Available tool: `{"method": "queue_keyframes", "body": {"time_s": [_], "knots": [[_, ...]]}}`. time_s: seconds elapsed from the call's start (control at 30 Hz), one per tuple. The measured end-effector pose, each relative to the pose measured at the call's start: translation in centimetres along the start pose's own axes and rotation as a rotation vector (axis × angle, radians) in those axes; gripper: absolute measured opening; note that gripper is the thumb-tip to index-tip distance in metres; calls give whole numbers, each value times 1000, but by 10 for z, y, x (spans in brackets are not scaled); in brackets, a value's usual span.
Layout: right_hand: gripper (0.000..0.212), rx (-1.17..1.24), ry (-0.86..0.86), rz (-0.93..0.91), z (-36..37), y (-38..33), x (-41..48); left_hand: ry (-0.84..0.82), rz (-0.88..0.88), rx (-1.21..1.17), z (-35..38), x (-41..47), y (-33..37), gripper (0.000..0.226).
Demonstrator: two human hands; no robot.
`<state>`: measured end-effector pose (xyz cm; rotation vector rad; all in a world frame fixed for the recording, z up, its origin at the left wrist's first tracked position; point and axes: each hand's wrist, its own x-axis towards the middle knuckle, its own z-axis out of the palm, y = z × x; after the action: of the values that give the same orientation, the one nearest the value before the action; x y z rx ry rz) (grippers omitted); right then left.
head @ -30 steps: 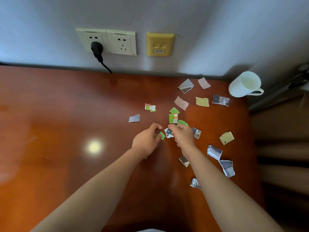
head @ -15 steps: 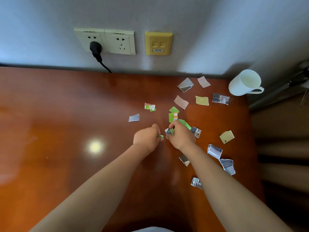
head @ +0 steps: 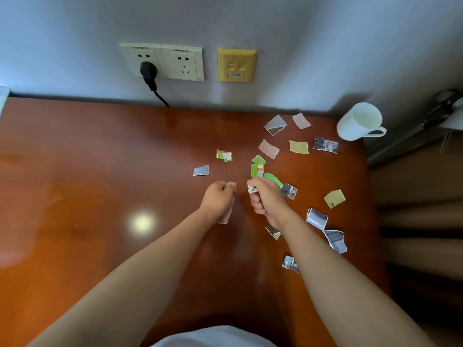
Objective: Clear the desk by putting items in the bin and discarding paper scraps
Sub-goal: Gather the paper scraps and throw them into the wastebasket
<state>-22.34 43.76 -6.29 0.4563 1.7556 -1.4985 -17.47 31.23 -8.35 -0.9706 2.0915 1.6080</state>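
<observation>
Head view, looking down on a reddish-brown wooden surface (head: 100,184) set against a grey wall. Torn paper scraps (head: 268,149) lie scattered over the right half of the frame, from near the wall down to the lower right beside the right forearm; they are green, pink, yellow-green and grey printed pieces, most lying apart, with a small green cluster (head: 258,169) just above the hands.

At frame centre the left hand (head: 218,199) is curled, thumb and fingers pinching a small green scrap (head: 230,184). A pale pink scrap (head: 226,216) shows under its heel; whether it is held or lying flat cannot be told. Just beside it, the right hand (head: 266,199) is closed into a loose fist round a crumpled white-and-grey scrap (head: 252,189) that pokes out at its top.

The only container is a white mug (head: 355,123) at the upper right corner of the surface, handle to the right, its mouth facing the camera and showing a plain white inside.

On the wall, upper centre, are two white sockets (head: 162,61), a black plug (head: 148,71) in the left one, and a yellow data outlet (head: 236,65).
</observation>
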Motion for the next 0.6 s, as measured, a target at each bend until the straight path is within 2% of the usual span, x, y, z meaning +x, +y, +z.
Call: {"method": "queue_keyframes", "body": {"time_s": [0.13, 0.27, 0.4, 0.6], "knots": [[9, 123, -90, -2, 6, -6, -24, 128, -28, -316, -1, -24, 7, 32], [18, 179, -204, -49, 19, -8, -45, 256, -43, -578, -8, -44, 2, 31], [18, 178, -279, -20, 46, -3, -63, 311, -83, -836, -28, -70, -11, 32], [15, 151, -385, 46, 110, 5, -94, 468, -78, -1013, -79, -115, -43, 31]]}}
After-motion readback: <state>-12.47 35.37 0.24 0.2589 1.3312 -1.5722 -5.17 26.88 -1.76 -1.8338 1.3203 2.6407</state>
